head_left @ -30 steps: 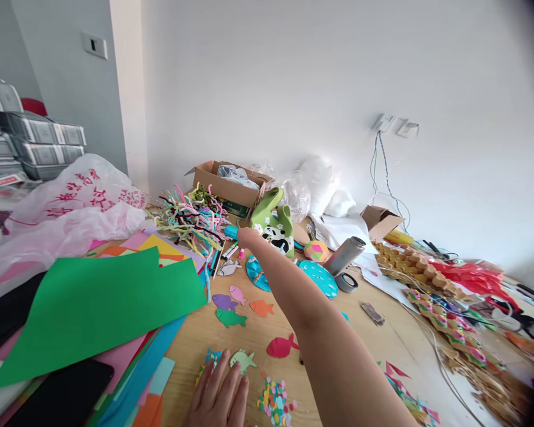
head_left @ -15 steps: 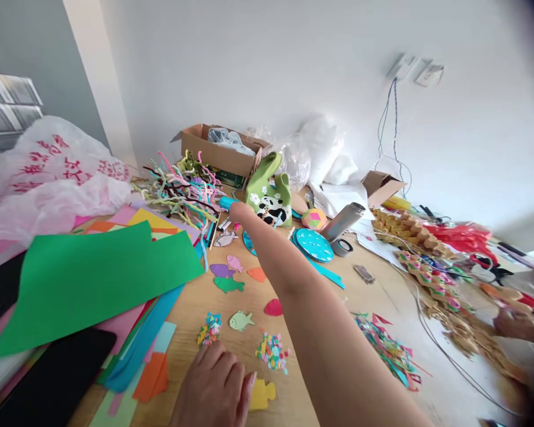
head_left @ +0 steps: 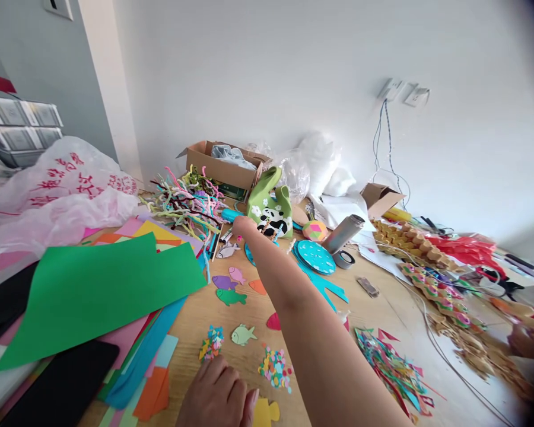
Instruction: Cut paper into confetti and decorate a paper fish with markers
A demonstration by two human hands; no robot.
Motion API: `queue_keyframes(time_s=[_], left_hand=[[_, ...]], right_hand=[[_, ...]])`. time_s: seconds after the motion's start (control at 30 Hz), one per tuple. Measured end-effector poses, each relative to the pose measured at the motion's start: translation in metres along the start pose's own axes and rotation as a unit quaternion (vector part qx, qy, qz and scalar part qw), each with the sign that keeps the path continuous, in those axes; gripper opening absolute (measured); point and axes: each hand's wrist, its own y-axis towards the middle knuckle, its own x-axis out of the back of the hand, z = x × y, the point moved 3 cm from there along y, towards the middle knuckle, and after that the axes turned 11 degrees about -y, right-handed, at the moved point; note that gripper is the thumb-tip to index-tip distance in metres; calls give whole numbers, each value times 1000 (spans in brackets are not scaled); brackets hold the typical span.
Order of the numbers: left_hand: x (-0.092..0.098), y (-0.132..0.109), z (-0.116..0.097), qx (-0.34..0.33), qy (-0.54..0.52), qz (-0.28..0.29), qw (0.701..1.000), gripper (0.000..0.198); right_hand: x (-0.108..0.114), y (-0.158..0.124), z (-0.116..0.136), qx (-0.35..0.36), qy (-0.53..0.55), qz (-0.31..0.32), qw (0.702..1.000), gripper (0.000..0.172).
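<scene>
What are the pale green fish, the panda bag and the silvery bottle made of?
The pale green fish looks like matte paper or thin card: flat, with crisp edges. The panda bag seems matte felt or foam, judging by its thick, curling handles. The silvery bottle is probably satin-finished metal, given its soft grey sheen.

Right hand (head_left: 245, 226) at blue object (head_left: 230, 215); left hand (head_left: 218, 394) curled beside yellow cutout (head_left: 263, 411); pale-green fish (head_left: 243, 334) near confetti (head_left: 275, 369)
</scene>
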Motion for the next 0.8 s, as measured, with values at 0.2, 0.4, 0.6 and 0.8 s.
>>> queue_keyframes(time_s=[0.2,0.4,0.6,0.8], left_hand=[[2,0,-2,5,-1,7,1000,26],[9,4,-6,33,-43,20,998,25],[16,8,-14,81,-100,66,989,26],[22,11,-7,167,-205,49,963,19]], right_hand=[[20,-10,-8,5,9,-26,1000,31],[43,-50,-28,9,36,-86,996,28],[43,-131,-51,22,169,-185,968,26],[-13,-231,-64,147,566,-87,807,20]])
